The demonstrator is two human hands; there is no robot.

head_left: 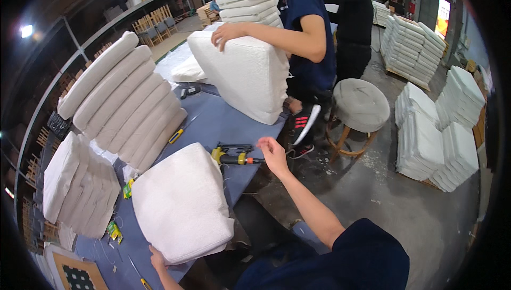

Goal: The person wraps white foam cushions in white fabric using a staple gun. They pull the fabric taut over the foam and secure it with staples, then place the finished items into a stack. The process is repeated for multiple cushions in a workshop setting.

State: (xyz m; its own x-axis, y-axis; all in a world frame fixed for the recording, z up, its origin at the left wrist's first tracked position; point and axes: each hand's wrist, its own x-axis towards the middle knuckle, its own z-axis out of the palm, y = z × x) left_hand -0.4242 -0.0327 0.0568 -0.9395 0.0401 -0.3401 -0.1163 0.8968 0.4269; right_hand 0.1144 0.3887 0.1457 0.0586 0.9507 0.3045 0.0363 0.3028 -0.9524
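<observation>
A white fabric cushion lies on the blue-covered table in front of me. My left hand grips its near left corner, with the fingers partly hidden by the edge. My right hand is raised past the table's right edge, clear of the cushion. Its fingers are bent together, and whatever they may pinch is too small to make out. Just left of that hand lies a yellow and black staple gun with an orange tip, close to the cushion's far right corner.
Stacked cushions line the table's left side, near screwdrivers and yellow-green packets. Across the table a person holds a large white cushion; another stands behind. A round stool and cushion piles are at right.
</observation>
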